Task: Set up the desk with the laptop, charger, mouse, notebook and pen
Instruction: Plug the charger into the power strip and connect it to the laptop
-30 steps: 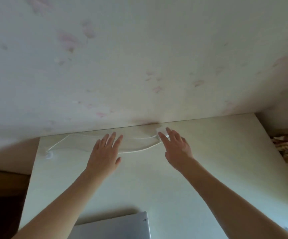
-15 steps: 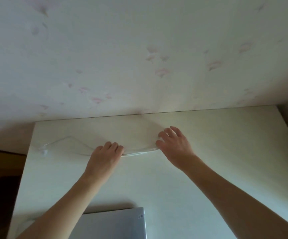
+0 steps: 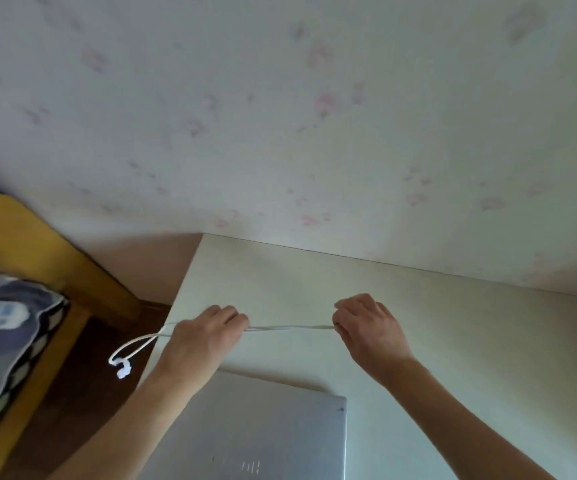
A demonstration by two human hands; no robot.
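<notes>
Change since the earlier frames: both hands lay flat and spread on the white charger cable (image 3: 290, 328) where it rested slack on the desk (image 3: 453, 341); the cable is now lifted and drawn into a near-straight run between them; the view has also swung so that the desk's left edge and the floor beyond it are visible.

Left hand (image 3: 207, 336): fingers curled around the cable, holding it at 9 o'clock of the taut span. Right hand (image 3: 366, 329): fingers curled, pinching the cable at 3 o'clock of the span; the exact contact is partly hidden by the knuckles.

Past the left hand the cable runs toward 8 o'clock, leaves the desk edge and hangs over the floor; its free end, a connector (image 3: 121, 367), hangs clear of the desk.

Judgement: the charger stage is in hand; the cable appears to be undergoing straightening before connection; connection to the laptop (image 3: 263, 434) is not yet made.

Laptop location: closed, lid flat, at 6 o'clock of the hands on the desk's near side; not touching the cable.

Count: one cable; one connector; one laptop; two hands; one desk. Mouse, notebook, pen: none in view. A patterned cushion (image 3: 0, 337) lies at 9 o'clock, off the desk.
</notes>
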